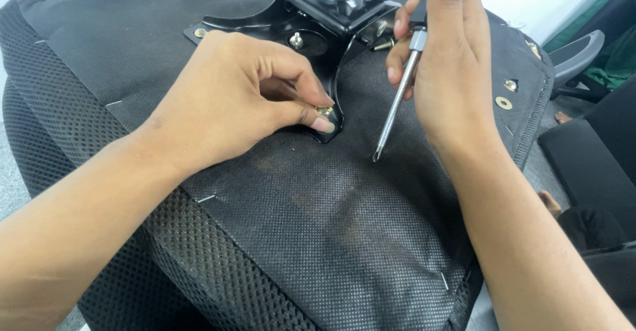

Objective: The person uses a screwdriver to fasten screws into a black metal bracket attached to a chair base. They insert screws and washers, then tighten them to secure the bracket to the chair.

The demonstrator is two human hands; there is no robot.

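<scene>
I see my left hand [245, 99] and my right hand [450, 66], both bare, as are the wrists behind them. The left forearm [73, 231] runs in from 8 o'clock and the right forearm [530, 251] from 5 o'clock, each uncovered as far as the picture's edge; whatever I wear higher up lies outside the view. The nails are cut short and plain, the left thumbnail [324, 125] showing clearest near the centre. Fine creases cross the knuckles, and the wrists taper smoothly into the forearms
</scene>
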